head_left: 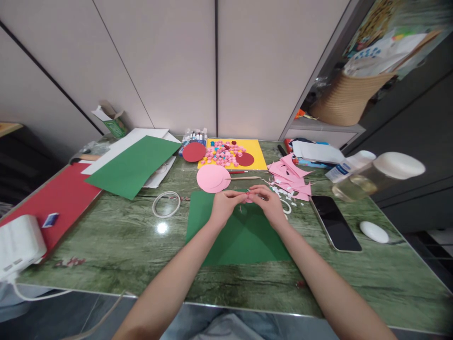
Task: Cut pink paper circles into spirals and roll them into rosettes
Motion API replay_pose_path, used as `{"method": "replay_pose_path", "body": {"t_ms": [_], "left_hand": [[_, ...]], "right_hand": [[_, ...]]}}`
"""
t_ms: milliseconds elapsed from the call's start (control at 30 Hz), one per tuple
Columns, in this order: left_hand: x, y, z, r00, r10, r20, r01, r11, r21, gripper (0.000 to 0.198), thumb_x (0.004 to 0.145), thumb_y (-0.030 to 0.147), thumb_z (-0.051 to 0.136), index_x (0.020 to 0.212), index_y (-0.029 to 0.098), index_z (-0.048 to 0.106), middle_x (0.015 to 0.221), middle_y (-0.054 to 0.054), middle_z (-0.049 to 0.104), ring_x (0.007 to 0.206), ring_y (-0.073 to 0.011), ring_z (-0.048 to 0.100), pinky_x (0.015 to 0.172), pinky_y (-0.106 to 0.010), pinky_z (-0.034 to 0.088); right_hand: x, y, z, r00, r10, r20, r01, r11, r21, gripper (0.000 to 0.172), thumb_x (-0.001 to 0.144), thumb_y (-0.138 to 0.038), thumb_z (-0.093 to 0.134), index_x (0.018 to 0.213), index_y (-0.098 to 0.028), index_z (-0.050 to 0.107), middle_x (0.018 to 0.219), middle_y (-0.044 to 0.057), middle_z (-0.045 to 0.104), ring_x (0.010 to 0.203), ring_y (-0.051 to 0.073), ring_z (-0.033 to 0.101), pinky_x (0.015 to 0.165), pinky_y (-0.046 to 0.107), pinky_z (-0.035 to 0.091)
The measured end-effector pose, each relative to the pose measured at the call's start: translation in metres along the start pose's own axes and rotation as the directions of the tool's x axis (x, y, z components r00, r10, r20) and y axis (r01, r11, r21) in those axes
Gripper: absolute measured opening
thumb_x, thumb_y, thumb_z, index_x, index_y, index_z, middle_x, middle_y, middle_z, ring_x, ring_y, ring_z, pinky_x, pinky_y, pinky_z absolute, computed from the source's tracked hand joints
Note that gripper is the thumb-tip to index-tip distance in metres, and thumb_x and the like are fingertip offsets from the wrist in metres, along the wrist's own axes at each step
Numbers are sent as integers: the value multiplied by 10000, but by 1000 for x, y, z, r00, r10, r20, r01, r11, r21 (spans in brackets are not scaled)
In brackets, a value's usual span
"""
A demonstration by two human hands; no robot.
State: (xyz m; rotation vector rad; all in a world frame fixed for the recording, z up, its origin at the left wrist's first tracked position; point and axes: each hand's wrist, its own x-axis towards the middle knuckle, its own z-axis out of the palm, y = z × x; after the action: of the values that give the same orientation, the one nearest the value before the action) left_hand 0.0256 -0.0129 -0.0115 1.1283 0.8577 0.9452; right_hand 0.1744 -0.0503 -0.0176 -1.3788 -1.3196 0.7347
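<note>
Even Light, One Sharp Glare

Moderate light washes the pale panels (269,66); the dark cabinet (421,127) at right sinks into dimness. A white glare spots the glossy table (116,245), left of the nearer green sheet (244,241). Wide-angle distortion stretches the bottle (377,178) outward; the small held pink piece (249,198) looks blurred.

Fingertips of the left hand (225,207) and right hand (269,204) cover much of a pink piece (249,198), its exact shape too small to tell. The right hand partly hides a tape roll (290,208). The left edge cuts off a white charger (21,245), which covers some red paper (76,198). Print on the white box (344,172) is blurred.
</note>
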Motion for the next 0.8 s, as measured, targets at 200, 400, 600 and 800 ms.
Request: {"method": "replay_pose_path", "body": {"t_ms": [200,400,600,800], "left_hand": [[-1,1,2,999,-35,-33,34,999,-25,266,574,309,741,759,125,692,691,-61,701,602,-145,626,664,-294,506],[-3,4,2,999,-39,-38,39,999,13,338,581,323,735,842,112,694,739,-83,709,612,-156,634,661,-298,507],[-2,1,2,1000,-23,-11,23,1000,1,324,615,324,710,854,105,702,820,-107,711,654,-151,631,697,-295,502],[0,2,2,1000,-10,12,10,1000,-18,301,618,326,705,834,117,705,817,-98,711,656,-142,627,695,-287,499]], "right_hand": [[-1,0,1,1000,14,-5,-14,1000,6,145,719,-362,642,743,-225,683,960,50,610,925,217,564,773,355,429],[0,1,2,1000,28,-4,-28,1000,7,186,711,-391,642,740,-213,687,950,58,613,912,219,566,753,346,433],[0,0,3,1000,21,-10,-21,1000,22,196,707,-406,645,729,-216,687,951,56,615,909,217,566,767,350,428],[0,-1,2,1000,-12,-14,12,1000,-24,172,704,-384,650,732,-218,685,932,53,615,911,215,563,780,349,411]]}}
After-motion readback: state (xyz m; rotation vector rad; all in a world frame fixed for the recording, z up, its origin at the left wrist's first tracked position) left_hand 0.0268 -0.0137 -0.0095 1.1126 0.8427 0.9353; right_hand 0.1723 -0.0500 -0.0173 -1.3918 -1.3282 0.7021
